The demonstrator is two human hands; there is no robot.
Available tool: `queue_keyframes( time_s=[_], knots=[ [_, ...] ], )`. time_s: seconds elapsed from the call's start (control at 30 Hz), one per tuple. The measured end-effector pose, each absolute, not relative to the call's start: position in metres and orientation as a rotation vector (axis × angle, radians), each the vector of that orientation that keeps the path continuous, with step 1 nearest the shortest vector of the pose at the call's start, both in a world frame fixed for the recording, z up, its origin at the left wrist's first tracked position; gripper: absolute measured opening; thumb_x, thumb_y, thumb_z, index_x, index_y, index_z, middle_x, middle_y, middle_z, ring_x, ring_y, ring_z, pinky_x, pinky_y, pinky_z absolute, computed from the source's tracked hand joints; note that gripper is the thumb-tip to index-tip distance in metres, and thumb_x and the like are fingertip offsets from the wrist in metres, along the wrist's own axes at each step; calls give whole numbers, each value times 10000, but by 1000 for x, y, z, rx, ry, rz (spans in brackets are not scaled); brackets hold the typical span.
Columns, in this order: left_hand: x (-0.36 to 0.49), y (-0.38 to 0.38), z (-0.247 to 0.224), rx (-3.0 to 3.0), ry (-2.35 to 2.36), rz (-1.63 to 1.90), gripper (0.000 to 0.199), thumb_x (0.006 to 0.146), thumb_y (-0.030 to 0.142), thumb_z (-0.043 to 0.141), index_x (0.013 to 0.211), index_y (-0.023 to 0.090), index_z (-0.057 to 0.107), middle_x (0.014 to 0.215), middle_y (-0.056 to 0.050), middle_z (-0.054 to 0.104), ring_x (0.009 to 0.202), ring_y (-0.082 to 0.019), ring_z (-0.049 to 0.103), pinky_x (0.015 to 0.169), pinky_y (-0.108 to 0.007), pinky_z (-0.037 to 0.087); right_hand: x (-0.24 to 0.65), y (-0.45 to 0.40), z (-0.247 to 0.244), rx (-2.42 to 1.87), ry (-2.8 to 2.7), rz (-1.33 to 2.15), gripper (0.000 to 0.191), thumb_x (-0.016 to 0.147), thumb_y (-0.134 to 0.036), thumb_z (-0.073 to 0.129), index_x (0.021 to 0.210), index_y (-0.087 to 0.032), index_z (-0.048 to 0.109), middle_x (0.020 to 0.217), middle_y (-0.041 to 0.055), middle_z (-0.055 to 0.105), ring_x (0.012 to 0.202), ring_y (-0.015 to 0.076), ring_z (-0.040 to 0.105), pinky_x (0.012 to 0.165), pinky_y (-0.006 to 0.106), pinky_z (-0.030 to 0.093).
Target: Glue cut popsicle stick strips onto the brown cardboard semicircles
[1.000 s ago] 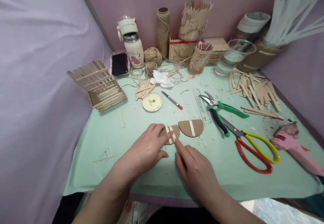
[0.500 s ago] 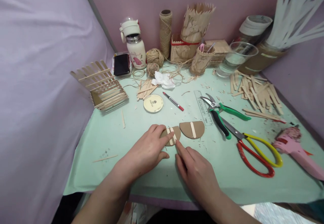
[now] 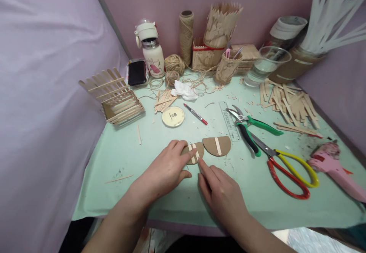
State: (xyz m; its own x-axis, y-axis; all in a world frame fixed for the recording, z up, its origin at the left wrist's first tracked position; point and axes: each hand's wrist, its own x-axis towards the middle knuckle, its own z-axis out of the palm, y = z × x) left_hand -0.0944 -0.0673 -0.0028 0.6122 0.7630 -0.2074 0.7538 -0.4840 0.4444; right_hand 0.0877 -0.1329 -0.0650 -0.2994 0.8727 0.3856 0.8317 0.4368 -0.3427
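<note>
A brown cardboard half-round (image 3: 201, 152) lies flat on the table with short wooden craft-stick strips (image 3: 190, 154) across it. My left hand (image 3: 168, 165) rests over its left part, fingers stretched out, the index fingertip pressing on a strip. My right hand (image 3: 221, 190) has its index fingertip at the lower end of that strip, by the cardboard's edge; its other fingers are bent and partly hidden. Just right of this lies a second cardboard half-round (image 3: 225, 146) with one strip (image 3: 218, 146) on it.
Green-handled pruning shears (image 3: 248, 127), a clear ruler (image 3: 230, 121), scissors (image 3: 294, 173) and a pink glue gun (image 3: 334, 165) lie to the right. Farther back are a pen (image 3: 195, 114), a round lid (image 3: 173, 116), craft sticks (image 3: 294, 104) and a cup of water (image 3: 264, 68). A stick basket (image 3: 122, 108) stands left.
</note>
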Motion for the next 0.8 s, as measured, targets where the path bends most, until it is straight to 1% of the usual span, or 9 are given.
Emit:
queue_keyframes(
  time_s=[0.43,0.8],
  knots=[
    [-92,-67,0,2315,1211,-2,521,841,198,670,1338,227,516,1207,-103,509,1146,-284,444,972,-451,458,86,-132,-65,-1448,-2171,110,320,970,-191,451,1216,-81,622,712,28,632,636,175,594,587,306,431],
    [-93,-67,-4,2319,1208,27,546,831,197,684,1348,230,511,1228,-104,501,1168,-287,436,996,-459,451,86,-132,-65,-1459,-2164,99,327,966,-194,459,1224,-81,624,698,21,624,632,172,592,588,303,415]
  ],
)
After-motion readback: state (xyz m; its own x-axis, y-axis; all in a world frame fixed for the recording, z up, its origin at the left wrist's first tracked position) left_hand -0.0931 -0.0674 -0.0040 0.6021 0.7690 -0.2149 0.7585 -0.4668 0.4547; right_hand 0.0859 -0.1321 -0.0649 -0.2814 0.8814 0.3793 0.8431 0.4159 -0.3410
